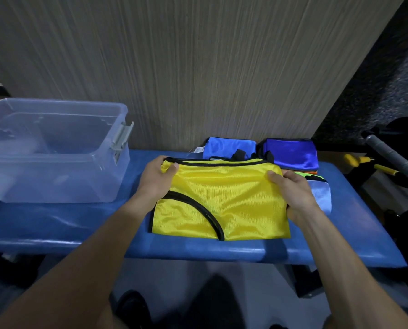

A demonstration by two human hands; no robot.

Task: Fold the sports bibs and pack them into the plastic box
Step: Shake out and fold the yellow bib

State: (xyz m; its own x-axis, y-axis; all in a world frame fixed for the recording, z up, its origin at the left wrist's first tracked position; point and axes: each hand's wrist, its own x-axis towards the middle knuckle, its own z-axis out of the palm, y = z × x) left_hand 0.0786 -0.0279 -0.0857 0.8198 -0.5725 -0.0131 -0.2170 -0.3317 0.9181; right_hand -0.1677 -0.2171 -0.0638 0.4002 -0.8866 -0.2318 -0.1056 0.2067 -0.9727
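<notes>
A yellow mesh bib [224,200] with black trim lies folded on the blue padded bench [79,224]. My left hand [156,179] grips its far left corner, thumb on top of the cloth. My right hand [293,193] grips the right edge, fingers tucked under it. The clear plastic box [55,150] stands open on the bench's left end; nothing shows inside it. Behind the yellow bib lie a folded light-blue bib [229,148] and a folded dark-blue bib [293,154].
More bibs, pale blue [321,195], green and orange, stick out under my right hand. A wood-grain wall [198,67] rises just behind the bench. Yellow-handled tools [357,160] and a grey grip bar [390,155] lie off the right end.
</notes>
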